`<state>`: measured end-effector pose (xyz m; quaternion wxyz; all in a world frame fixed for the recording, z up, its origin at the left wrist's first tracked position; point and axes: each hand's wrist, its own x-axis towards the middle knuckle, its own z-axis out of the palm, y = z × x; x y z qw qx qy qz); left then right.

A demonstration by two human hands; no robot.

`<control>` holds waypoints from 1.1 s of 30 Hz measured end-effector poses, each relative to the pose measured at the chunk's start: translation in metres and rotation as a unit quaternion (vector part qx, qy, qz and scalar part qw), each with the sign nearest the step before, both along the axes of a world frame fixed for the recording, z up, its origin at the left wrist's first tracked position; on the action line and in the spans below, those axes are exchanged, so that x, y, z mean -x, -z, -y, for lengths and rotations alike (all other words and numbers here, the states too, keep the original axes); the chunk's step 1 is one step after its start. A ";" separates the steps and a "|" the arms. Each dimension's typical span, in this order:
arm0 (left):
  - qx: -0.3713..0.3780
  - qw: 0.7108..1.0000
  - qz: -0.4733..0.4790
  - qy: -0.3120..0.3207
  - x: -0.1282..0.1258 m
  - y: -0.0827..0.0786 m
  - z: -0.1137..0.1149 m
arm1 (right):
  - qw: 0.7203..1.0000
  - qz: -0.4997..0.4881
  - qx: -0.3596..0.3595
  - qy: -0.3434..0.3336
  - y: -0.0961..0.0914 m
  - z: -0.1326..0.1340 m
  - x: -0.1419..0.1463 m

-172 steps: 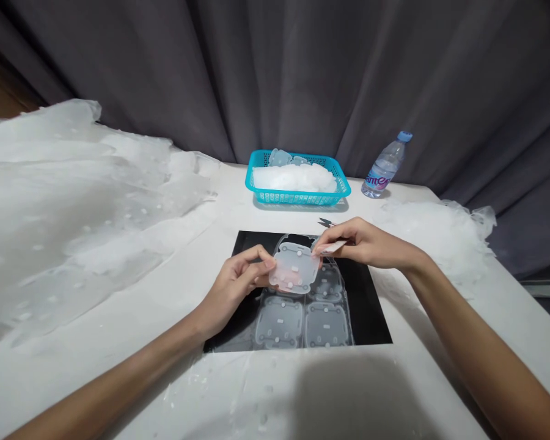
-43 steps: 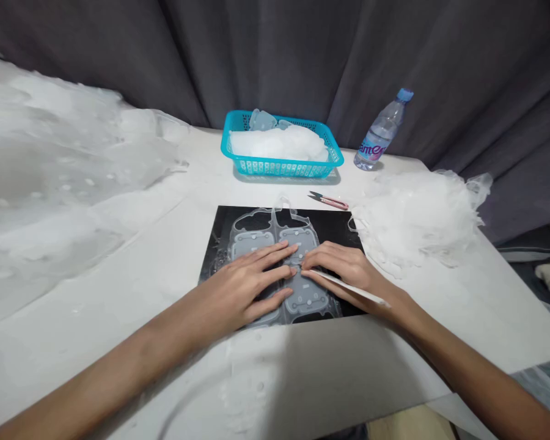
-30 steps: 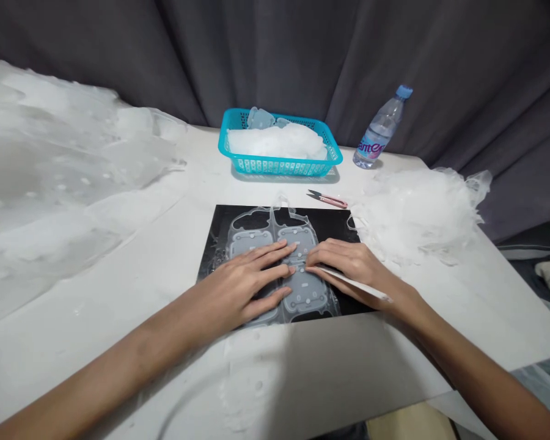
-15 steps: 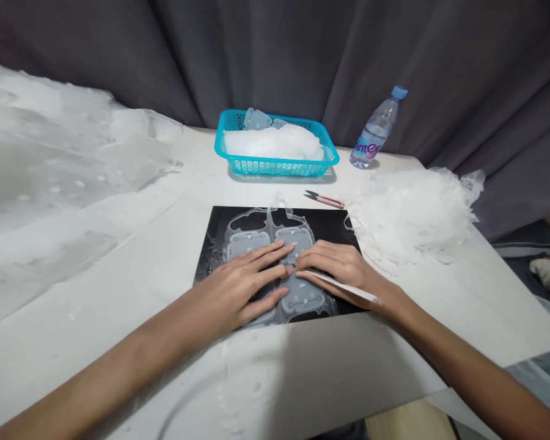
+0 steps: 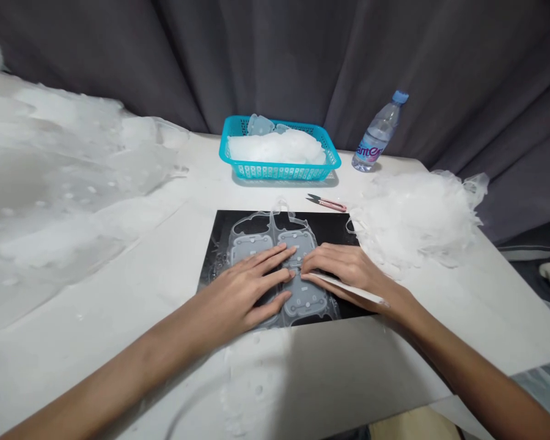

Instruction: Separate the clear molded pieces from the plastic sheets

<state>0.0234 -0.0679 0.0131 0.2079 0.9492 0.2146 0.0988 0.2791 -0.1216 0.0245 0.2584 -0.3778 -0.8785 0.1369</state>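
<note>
A translucent moulded sheet (image 5: 297,243) with several rounded rectangular panels lies on a black mat (image 5: 339,229). My left hand (image 5: 256,284) rests flat across it with fingers spread, covering part of the left panels. My right hand (image 5: 339,269) is closed round a slim white-handled tool (image 5: 348,288), whose working end is hidden at the fingertips. Those fingertips touch the sheet near the gap between the upper and lower right panels. Behind the mat lie small pink-handled thread snips (image 5: 327,203).
A blue basket (image 5: 279,171) at the back holds white and translucent pieces. Beside it stands a water bottle (image 5: 376,134). Translucent sheets (image 5: 64,177) are heaped at the left, and white scraps (image 5: 417,217) at the right. A dark curtain (image 5: 275,55) hangs behind the table.
The whole view has shifted slightly, so things appear a little lower and farther right. Both hands keep nearly the same pose on the sheet.
</note>
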 end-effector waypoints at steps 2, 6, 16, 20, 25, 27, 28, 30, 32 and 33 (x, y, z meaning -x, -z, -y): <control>0.000 1.000 0.006 -0.005 0.000 0.002 0.001 | 1.000 0.007 -0.013 0.003 0.004 -0.001 0.002; 0.013 1.000 0.025 -0.013 0.003 0.006 0.003 | 0.999 0.014 -0.037 0.019 0.011 -0.005 0.003; 0.041 0.999 0.012 -0.022 0.004 0.000 0.003 | 0.996 0.052 -0.056 0.047 0.015 -0.011 0.006; 0.057 0.998 0.012 -0.014 0.004 -0.002 0.002 | 0.982 -0.055 -0.070 0.165 0.015 -0.023 0.004; 0.070 0.997 0.032 -0.029 0.005 -0.002 0.004 | 0.970 -0.125 -0.050 0.204 0.015 -0.026 0.001; 0.070 0.994 0.061 -0.059 0.005 -0.004 0.006 | 0.970 -0.139 -0.040 0.197 0.010 -0.019 0.003; 0.065 0.991 0.083 -0.086 0.003 -0.006 0.007 | 0.969 -0.147 -0.039 0.193 0.007 -0.014 0.005; 0.054 0.978 0.131 -0.155 0.000 -0.013 0.008 | 0.970 -0.162 -0.052 0.173 0.002 -0.004 0.011; 0.099 0.955 0.165 -0.224 -0.005 -0.021 0.008 | 0.975 -0.158 -0.080 0.131 0.000 0.005 0.019; 0.159 0.941 0.169 -0.246 -0.008 -0.025 0.008 | 0.978 -0.150 -0.097 0.108 0.000 0.008 0.024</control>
